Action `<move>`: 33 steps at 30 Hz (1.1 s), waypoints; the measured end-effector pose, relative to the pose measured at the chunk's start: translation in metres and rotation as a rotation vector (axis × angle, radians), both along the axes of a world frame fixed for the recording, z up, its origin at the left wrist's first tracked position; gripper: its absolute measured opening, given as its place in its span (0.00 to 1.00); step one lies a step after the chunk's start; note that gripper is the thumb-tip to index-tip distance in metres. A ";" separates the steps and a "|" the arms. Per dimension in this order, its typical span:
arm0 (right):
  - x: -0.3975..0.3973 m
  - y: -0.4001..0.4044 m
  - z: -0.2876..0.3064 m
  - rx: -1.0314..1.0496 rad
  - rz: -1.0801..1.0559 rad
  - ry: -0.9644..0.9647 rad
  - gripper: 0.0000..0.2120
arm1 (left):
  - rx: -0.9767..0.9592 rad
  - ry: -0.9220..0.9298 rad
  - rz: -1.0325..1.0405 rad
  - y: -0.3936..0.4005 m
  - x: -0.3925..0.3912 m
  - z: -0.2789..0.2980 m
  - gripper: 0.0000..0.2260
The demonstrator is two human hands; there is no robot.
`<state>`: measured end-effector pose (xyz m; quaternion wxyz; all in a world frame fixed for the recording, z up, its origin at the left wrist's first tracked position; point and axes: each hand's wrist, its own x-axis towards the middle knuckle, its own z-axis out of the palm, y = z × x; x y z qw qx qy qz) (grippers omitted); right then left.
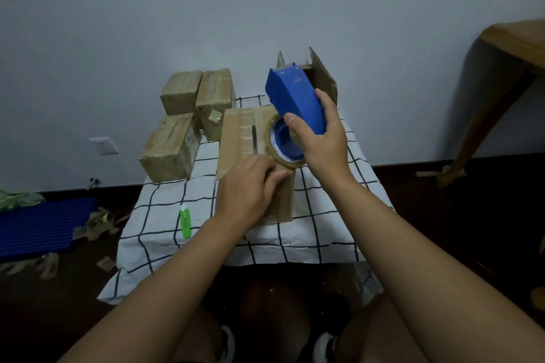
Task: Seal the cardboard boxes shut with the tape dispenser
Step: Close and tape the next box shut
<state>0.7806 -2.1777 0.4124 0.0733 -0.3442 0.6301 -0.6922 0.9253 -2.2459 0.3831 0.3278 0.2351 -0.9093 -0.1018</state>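
A: We see our right hand point(320, 138) wrapped around the handle of a blue plastic tape dispenser point(295, 99), thumb curled across its near face and the other fingers behind. Just below the thumb sits the roll of clear packing tape point(280, 141) on its blue hub, tilted toward us.

B: And our left hand point(247, 188)?

A: Its fingers curl down at the near top edge of a brown cardboard box point(241, 138), touching the bottom of the tape roll. They seem to pinch the loose tape end against the cardboard, though the tape itself is too clear for us to be sure.

B: Where does the box lie?

A: Under both hands, on a white cloth with a black grid pattern point(330, 215) covering a small table. A dark seam runs along the box top, just beyond the left fingertips, with shiny tape strips beside it.

B: What else is near?

A: Left of the left wrist, a green and white utility knife point(185, 222) lies on the cloth. Beyond the left fingers, three taped cardboard boxes point(182, 127) cluster at the far left of the table. Past the dispenser's tip, an open cardboard box point(323, 76) stands with flaps up against the grey wall. On the dark floor, far left, we see a blue ridged plastic mat point(44, 224) and scraps of tape; at far right, a wooden table point(501, 82).
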 end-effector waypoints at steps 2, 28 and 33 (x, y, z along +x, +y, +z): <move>0.001 0.000 -0.002 0.015 -0.004 0.051 0.36 | 0.028 0.011 -0.075 -0.007 0.004 0.005 0.09; 0.007 -0.003 -0.002 0.060 -0.053 0.131 0.35 | -0.212 0.066 -0.099 -0.011 0.016 -0.012 0.08; 0.007 -0.002 -0.003 0.065 -0.055 0.127 0.35 | -0.150 0.099 -0.119 -0.019 0.021 -0.013 0.06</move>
